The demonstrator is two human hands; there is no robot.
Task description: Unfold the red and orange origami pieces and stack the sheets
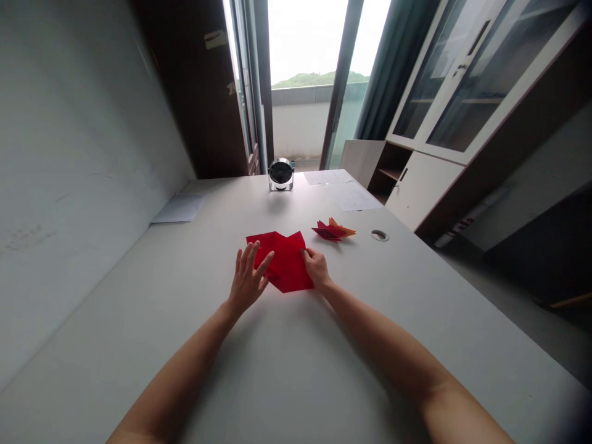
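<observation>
Forearms [182, 370] reached fwd. R hand [316, 266] pinched red paper [289, 264], extending L from grip; L hand [248, 275], spread wide, overlapped its L side.

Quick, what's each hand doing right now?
Left hand: open, spread over the red paper.
Right hand: closed, holding the red paper's right edge.

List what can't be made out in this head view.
Head view:
Red paper: part hidden by the left hand.
Right hand: some fingertips hidden by the paper or hand itself.
Sheets: any print, too small and faint.
Arms: upper ends cut off by the bottom edge.
</observation>
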